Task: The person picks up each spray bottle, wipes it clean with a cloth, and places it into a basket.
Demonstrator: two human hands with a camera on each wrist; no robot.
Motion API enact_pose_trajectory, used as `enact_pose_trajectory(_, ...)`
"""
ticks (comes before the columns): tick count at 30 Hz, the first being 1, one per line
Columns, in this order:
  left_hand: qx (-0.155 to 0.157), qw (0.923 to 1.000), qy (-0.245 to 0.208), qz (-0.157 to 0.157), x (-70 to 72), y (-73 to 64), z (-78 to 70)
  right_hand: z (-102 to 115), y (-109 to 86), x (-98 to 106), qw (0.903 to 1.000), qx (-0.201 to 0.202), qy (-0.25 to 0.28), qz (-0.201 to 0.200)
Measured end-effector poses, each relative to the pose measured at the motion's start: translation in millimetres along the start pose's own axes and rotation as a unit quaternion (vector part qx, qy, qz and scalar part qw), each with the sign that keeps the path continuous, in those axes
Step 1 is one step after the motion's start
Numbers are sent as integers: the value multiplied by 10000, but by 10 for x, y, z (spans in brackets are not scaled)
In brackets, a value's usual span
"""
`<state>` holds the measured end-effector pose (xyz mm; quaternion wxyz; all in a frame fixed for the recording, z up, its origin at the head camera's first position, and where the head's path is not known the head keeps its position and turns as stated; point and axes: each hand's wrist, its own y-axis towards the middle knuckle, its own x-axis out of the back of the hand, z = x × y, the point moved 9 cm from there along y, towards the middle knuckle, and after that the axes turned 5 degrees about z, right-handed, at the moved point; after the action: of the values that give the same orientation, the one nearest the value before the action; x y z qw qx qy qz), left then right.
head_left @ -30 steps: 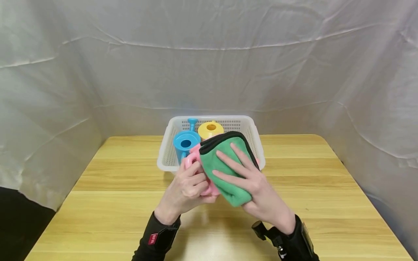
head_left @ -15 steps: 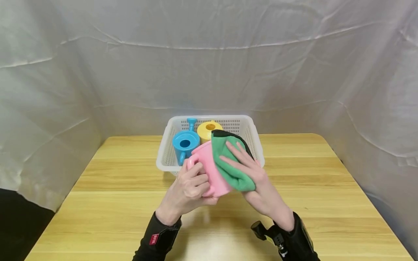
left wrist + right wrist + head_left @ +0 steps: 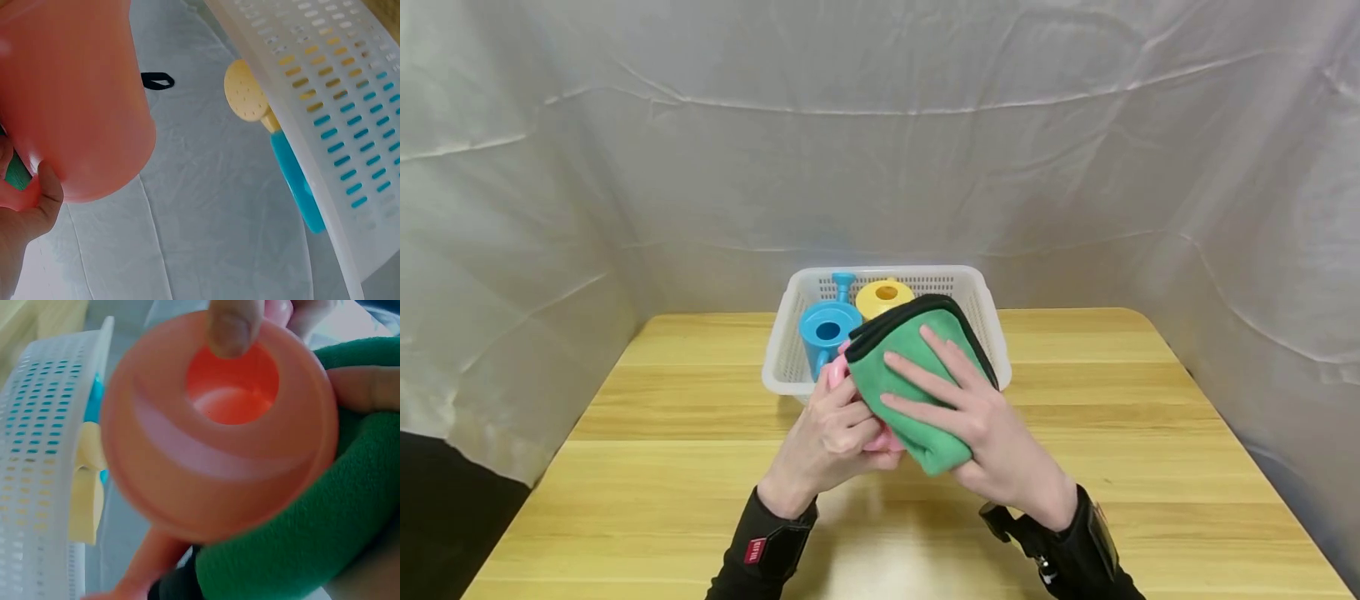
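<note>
A pink toy watering can (image 3: pixel 75 94) is held tilted above the table. My left hand (image 3: pixel 831 433) grips it by its handle, fingers curled round. In the left wrist view, a thumb (image 3: pixel 47 197) lies against the can's wall. My right hand (image 3: pixel 981 417) presses a folded green cloth (image 3: pixel 917 433) with black edging onto the can, its fingers spread and fairly straight. From the head, the cloth covers most of the can. The right wrist view shows the can's pink top (image 3: pixel 156 481) with its round opening; a fingertip (image 3: pixel 231 334) overlaps that opening.
Behind the hands stands a white perforated basket (image 3: pixel 782 358). Inside it are a blue watering can (image 3: pixel 827 329) and a yellow one (image 3: pixel 883 296). Everything is on a wooden table (image 3: pixel 670 467), with a pale cloth backdrop (image 3: pixel 880 167) around it.
My right hand slid the cloth right, baring the pink can's side half a second ago, then left again over it. The left hand's grip stays nearly the same.
</note>
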<state>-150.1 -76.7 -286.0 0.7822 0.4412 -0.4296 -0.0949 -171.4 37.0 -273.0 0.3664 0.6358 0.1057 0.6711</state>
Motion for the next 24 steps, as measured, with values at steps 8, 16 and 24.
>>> enact_pose_trajectory(8, 97, 9999, 14, 61, 32, -3, 47, 113, -208, 83, 9987, 379, 329, 63)
enact_pose_trajectory(16, 30, 9998, 172, 106, 22, 37, 22, -144, -78, 70, 9940, -358, 1011, -238)
enact_pose_trajectory(24, -9, 9997, 224, 2, 31, 35, 9, -291, 42, 68, 9846, -507, 1629, -390)
